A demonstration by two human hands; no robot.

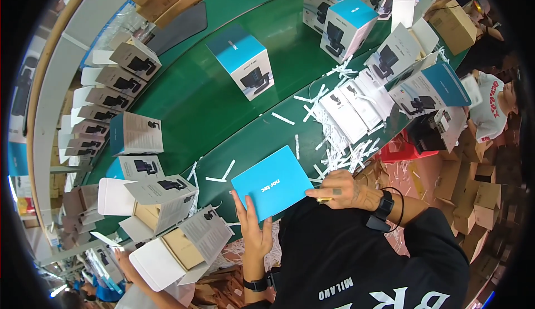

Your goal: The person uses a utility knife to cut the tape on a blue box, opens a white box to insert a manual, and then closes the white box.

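A box with a bright blue top (272, 182) is between my hands, close in front of my body. My left hand (255, 232) holds its near left edge, the fingers stretched along the blue face and the thumb at its near side. My right hand (341, 189) is at the right corner, its fingers curled and a fingertip pressed to the edge. A small gold-coloured piece shows at those fingers; whether it is a ring or something held I cannot tell. The box's other sides are hidden.
White paper strips (340, 158) are scattered across the green table (223, 158). A blue-topped box (239, 58) stands farther off. Open white boxes (351, 111) lie to the right, and more open boxes (181, 247) to the left. Another person's arm (142, 281) reaches in at the lower left.
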